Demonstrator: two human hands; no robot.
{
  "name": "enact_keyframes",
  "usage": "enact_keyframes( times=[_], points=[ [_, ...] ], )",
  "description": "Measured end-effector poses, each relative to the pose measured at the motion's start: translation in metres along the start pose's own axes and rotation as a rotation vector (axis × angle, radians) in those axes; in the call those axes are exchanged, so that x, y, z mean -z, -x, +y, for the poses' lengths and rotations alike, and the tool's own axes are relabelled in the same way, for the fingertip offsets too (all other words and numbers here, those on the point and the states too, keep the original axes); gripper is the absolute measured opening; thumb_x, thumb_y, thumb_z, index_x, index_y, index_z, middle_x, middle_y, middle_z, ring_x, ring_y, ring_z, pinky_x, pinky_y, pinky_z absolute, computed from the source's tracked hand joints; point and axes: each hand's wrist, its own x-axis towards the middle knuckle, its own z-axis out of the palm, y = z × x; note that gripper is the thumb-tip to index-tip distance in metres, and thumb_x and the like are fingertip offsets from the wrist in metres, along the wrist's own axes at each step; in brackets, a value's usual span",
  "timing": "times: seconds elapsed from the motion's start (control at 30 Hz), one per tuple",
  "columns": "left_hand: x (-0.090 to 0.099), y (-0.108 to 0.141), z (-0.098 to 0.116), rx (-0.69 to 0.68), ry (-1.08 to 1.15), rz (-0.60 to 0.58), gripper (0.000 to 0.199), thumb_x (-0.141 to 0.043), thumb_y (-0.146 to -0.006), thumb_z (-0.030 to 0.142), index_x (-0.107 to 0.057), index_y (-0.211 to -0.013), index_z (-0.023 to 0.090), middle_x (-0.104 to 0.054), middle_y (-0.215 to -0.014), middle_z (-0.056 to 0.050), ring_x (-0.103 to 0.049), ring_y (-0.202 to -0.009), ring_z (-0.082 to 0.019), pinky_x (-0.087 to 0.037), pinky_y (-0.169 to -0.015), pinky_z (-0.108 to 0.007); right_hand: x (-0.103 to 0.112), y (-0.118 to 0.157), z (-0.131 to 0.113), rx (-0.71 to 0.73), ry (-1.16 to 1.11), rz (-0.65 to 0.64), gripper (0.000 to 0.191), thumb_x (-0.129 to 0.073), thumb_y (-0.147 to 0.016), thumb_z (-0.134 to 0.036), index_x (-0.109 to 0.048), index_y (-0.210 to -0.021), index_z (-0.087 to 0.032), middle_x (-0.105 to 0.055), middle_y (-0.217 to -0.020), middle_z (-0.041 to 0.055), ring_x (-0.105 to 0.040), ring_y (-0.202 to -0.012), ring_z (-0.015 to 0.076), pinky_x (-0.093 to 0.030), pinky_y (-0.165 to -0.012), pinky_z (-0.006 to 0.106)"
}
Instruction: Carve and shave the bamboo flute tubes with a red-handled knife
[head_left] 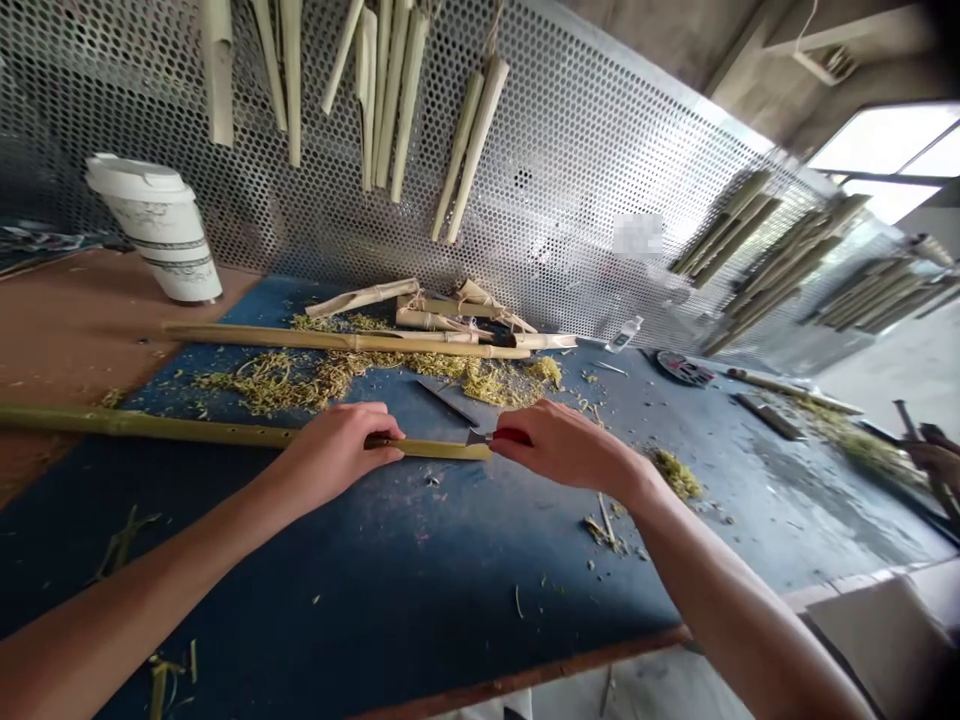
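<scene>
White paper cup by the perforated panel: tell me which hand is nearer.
Left. The left hand sits down and right of the white paper cup, apart from it; the right hand lies farther right, beyond the left hand.

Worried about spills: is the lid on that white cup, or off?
On: the white lid sits atop the patterned paper cup, covering its mouth.

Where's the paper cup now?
In the head view, upper left, the white paper cup stands on the brown tabletop, before the perforated metal panel, beside the blue mat.
</scene>
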Motion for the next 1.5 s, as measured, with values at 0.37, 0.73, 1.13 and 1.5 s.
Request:
enact_keyframes(
  times=[0.37, 0.73, 1.13, 1.5],
  points=[
    [-0.004, 0.000, -0.006, 0.002, -0.016, 0.004, 0.030, -0.072, -0.103, 0.052, -0.086, -0.107, 0.026, -0.081, -0.110, -0.007, -0.078, -0.098, -0.028, -0.051, -0.081, -0.038, -0.012, -0.001, 0.014, 0.023, -0.046, 0.017, 0.025, -0.067, -0.118, -0.036, -0.082, -0.103, -0.023, -0.082, -0.084, -0.0008, -0.070, -0.071, 0.0137, -0.040, -0.068, 0.026],
    [0.001, 0.001, 0.005, 0.056, -0.006, -0.034, 0.034, -0.067, -0.098, 0.058, -0.084, -0.097, 0.028, -0.081, -0.102, -0.007, -0.077, -0.090, -0.029, -0.051, -0.073, -0.039, 0.017, -0.006, -0.006, 0.231, 0.338, -0.125, 0.032, -0.054, -0.126, -0.037, -0.077, -0.116, -0.018, -0.081, -0.089, 0.0067, -0.064, -0.065, 0.0197, -0.026, -0.065, 0.034],
    [0.001, -0.001, 0.005, 0.078, -0.055, -0.035, 0.026, -0.072, -0.100, 0.051, -0.085, -0.095, 0.029, -0.084, -0.108, -0.007, -0.080, -0.096, -0.030, -0.053, -0.078, -0.040, 0.050, -0.023, -0.008, 0.286, 0.351, -0.176, 0.029, -0.060, -0.123, -0.039, -0.077, -0.107, -0.022, -0.083, -0.091, 0.0039, -0.067, -0.070, 0.0180, -0.028, -0.066, 0.032],
    [0.001, -0.001, 0.002, 0.059, -0.026, -0.030, 0.032, -0.070, -0.101, 0.056, -0.085, -0.095, 0.029, -0.084, -0.106, -0.008, -0.079, -0.092, -0.029, -0.053, -0.073, -0.039, 0.038, -0.020, -0.005, 0.263, 0.349, -0.159, 0.023, -0.066, -0.119, -0.036, -0.081, -0.109, -0.021, -0.080, -0.085, 0.0048, -0.065, -0.070, 0.0202, -0.026, -0.067, 0.033]
  ],
)
